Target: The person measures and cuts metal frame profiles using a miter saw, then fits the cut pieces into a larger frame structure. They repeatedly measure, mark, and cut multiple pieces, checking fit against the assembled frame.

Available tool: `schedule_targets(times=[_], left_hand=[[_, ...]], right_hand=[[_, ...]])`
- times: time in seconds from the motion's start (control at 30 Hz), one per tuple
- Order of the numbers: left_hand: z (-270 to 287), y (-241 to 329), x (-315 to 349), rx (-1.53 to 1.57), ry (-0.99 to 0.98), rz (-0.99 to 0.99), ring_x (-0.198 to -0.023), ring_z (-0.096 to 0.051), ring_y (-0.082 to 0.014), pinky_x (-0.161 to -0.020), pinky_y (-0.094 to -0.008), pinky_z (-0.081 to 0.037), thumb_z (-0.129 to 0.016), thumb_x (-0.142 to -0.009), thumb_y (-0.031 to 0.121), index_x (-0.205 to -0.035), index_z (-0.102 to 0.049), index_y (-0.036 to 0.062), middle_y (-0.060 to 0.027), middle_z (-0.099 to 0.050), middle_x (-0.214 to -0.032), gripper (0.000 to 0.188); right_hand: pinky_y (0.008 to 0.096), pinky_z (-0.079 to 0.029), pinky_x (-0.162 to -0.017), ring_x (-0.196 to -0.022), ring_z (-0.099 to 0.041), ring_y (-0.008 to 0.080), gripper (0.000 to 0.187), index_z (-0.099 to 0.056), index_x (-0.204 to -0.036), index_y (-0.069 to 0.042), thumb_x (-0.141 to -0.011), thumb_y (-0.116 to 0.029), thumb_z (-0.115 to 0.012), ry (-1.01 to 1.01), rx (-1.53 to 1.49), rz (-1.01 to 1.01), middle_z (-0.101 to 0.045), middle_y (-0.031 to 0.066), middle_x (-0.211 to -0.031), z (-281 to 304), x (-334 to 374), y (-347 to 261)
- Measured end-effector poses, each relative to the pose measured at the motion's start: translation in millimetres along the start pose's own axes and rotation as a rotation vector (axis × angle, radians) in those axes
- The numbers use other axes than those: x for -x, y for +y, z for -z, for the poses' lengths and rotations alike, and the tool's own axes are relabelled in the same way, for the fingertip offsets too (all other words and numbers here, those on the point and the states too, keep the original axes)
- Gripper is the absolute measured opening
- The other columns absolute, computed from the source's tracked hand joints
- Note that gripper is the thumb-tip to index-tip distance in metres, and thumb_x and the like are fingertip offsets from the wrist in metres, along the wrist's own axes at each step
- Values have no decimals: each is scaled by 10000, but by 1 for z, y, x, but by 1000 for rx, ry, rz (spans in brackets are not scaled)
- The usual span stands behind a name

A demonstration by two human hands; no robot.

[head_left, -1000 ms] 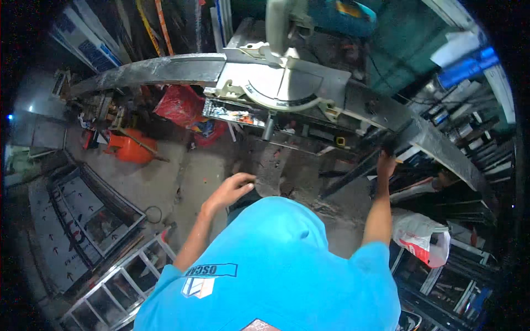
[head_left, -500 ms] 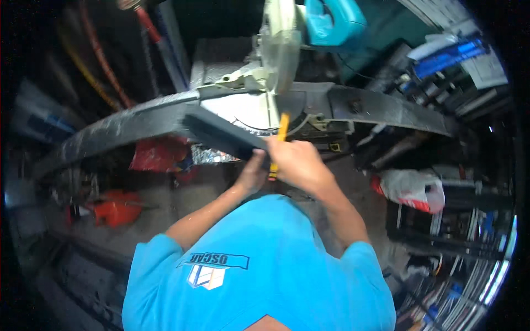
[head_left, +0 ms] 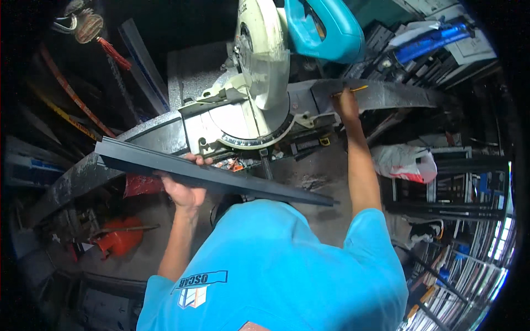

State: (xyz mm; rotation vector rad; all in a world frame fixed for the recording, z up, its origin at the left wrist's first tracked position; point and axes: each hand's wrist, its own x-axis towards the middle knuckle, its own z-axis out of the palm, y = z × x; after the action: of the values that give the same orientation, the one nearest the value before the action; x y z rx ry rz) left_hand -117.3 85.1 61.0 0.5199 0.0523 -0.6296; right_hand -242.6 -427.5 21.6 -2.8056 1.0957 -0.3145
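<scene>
My left hand (head_left: pixel 186 190) is closed around a long dark grey metal profile (head_left: pixel 165 168), which it carries at a slant in front of the bench. One end of the profile points to the far left and the other reaches toward my right side. My right hand (head_left: pixel 347 106) is stretched out over the right part of the grey bench (head_left: pixel 403 95). A slim yellow pencil (head_left: pixel 359 88) sticks out from its fingers, low over the bench top. Between my hands stands a mitre saw (head_left: pixel 265 66) with a teal handle (head_left: pixel 331 33) and a pale round base.
Long strips (head_left: pixel 72 83) lean at the back left. An orange-red object (head_left: pixel 118 238) lies on the floor at left, and a red bag (head_left: pixel 143 185) is under the bench. To the right are a white plastic bag (head_left: pixel 406 164) and racks of dark profiles (head_left: pixel 447 187).
My right hand has left the profile and moved right with the pencil to the bench. My left hand and the profile have shifted left, away from the saw.
</scene>
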Motion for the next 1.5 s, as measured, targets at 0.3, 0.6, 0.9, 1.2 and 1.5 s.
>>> schedule_targets(times=[0.3,0.6,0.9,1.2,1.5], left_hand=[[-23,10,18,-58,132,-82,-914,-558,-253,-1017,-515,-408,-413,-815,823,-995,-651,-26,-106,-606,-905,900],[-20,12,-17,105,122,-68,-1094,-529,-426,-1022,-533,-395,-426,-837,799,-1088,-614,-40,-192,-635,-1000,895],[21,55,-59,272,170,-159,-1263,-423,-521,-1123,-649,-273,-317,-797,863,-1272,-455,-100,-257,-551,-1247,1082],[45,48,-89,247,454,-232,-1250,-411,-570,-1034,-725,-317,-228,-797,878,-1304,-408,-22,-230,-496,-1321,1048],[112,76,-95,263,602,-268,-1334,-373,-470,-1081,-692,-316,-290,-927,724,-1478,-234,30,-258,-377,-1446,888]], right_hand=[[428,-555,-726,-880,-665,347,399,-630,-1143,-34,-862,-314,-675,-258,-60,161,-687,180,-1027,-41,-113,22],[387,-486,-945,-1156,-600,288,597,-545,-1229,11,-806,-346,-767,-788,-430,244,-624,183,-1231,97,11,-39],[384,-524,-721,-837,-673,298,236,-600,-1070,-44,-885,-165,-684,-434,-508,309,-660,137,-905,72,108,-8],[415,-522,-890,-1089,-646,331,521,-594,-1225,-10,-790,-216,-793,-583,-268,497,-671,185,-1144,69,52,-65],[395,-546,-678,-824,-705,300,350,-633,-1184,-40,-841,-53,-703,-315,-274,626,-664,217,-1065,38,45,-90]])
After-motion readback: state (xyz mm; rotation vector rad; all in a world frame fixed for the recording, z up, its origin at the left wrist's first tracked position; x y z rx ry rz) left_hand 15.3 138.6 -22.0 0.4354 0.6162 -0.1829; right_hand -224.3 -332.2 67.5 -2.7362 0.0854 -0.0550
